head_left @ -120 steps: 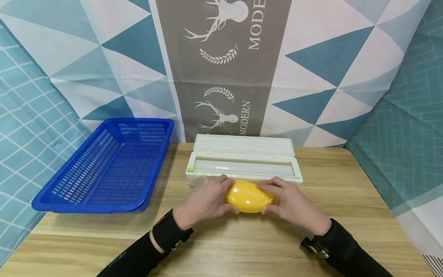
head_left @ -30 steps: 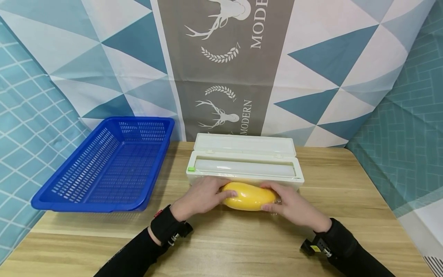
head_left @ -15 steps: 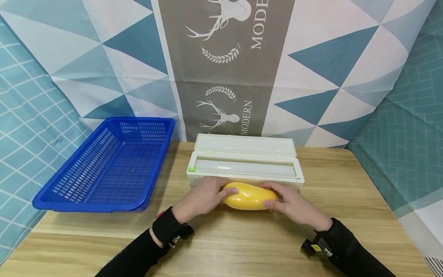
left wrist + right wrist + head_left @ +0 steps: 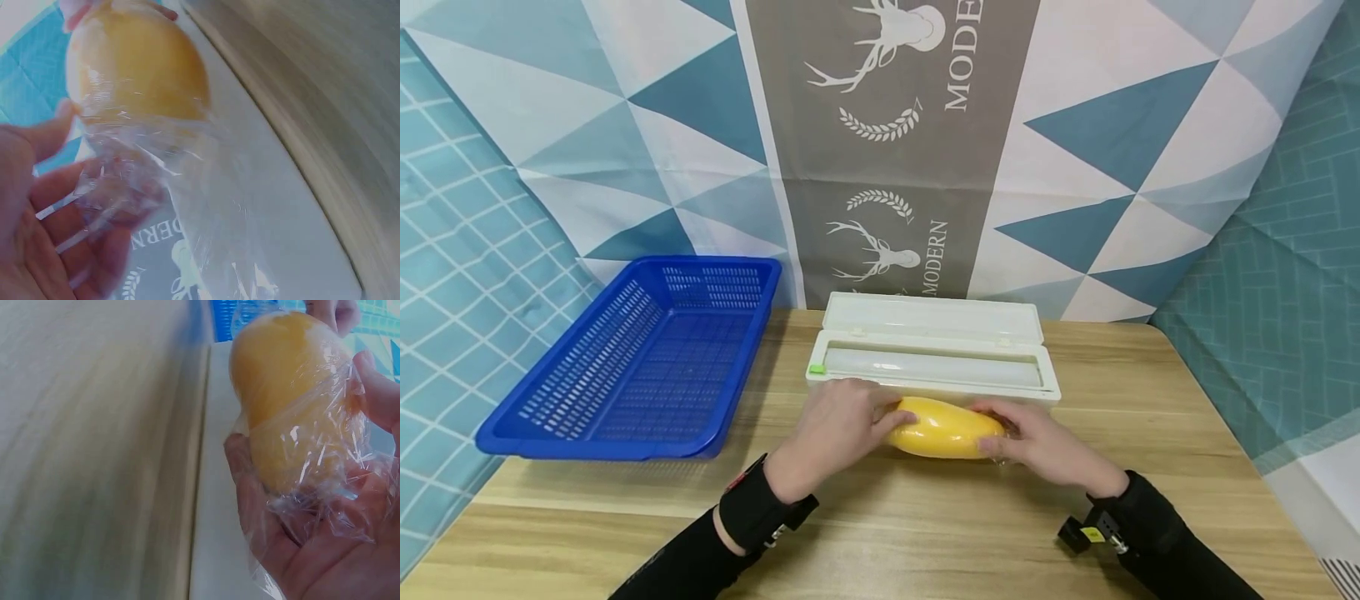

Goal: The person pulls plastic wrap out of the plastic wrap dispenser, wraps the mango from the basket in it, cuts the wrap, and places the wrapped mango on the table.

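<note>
A yellow mango (image 4: 945, 428) with clear cling film (image 4: 156, 147) around it is held between both hands, in front of the white cling film dispenser (image 4: 932, 383). My left hand (image 4: 838, 429) holds the mango's left end, thumb on the near face. The left wrist view shows crumpled film bunched against those fingers. At the other end my right hand (image 4: 1041, 442) grips the fruit, thumb on its near side and fingers behind. Loose film (image 4: 340, 515) gathers over the right palm. The dispenser's lid (image 4: 932, 317) stands open, and a film roll (image 4: 925, 364) lies inside.
A blue plastic basket (image 4: 602, 450) stands at the left of the wooden table (image 4: 925, 542). Patterned cloth (image 4: 880, 167) covers the wall behind the dispenser. A green slider (image 4: 817, 368) sits at the dispenser's left end.
Since the oldest frame, the mango has turned in the hands and the left thumb has moved up onto its face. Over the last second the hands shift only slightly. Basket and dispenser stay put.
</note>
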`<state>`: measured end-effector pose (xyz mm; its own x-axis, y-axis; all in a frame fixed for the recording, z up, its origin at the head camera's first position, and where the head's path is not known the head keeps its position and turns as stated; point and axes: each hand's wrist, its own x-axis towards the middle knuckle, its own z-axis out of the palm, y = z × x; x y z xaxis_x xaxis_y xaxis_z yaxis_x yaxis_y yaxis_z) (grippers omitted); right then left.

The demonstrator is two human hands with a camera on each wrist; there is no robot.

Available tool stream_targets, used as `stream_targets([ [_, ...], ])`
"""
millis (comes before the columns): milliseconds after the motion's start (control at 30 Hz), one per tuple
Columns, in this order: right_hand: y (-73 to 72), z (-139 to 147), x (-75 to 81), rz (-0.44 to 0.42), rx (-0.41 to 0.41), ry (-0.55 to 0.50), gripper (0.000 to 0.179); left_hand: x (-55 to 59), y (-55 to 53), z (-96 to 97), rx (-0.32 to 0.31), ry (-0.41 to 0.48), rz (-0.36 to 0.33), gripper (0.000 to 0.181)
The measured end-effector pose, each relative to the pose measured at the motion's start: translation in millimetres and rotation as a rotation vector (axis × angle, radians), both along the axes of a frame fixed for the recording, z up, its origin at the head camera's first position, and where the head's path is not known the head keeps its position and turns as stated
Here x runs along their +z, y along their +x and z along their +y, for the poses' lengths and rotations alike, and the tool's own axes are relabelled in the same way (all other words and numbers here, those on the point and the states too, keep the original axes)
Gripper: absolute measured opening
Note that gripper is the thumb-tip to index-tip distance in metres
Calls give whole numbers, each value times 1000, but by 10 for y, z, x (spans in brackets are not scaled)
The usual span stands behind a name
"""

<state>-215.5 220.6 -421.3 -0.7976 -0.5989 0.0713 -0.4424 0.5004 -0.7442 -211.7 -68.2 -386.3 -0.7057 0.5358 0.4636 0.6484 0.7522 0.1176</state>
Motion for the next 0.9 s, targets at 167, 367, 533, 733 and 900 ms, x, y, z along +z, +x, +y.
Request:
stream_targets([
  [167,2,9,10,-34,2,-22,31,-26,51,76,-133,-71,82,62],
  [367,8,-13,16,-12,-10,0,37,-96,68,104,-150,-139,98,66],
  [533,2,35,77,-37,-42,-10,37,-99,69,102,-158,-129,105,64],
  [733,2,136,201,48,-153,89,40,-84,81,101,-165,-125,93,64],
  [900,54,153,320,336,-223,138,33,-76,95,98,-161,-143,106,65],
])
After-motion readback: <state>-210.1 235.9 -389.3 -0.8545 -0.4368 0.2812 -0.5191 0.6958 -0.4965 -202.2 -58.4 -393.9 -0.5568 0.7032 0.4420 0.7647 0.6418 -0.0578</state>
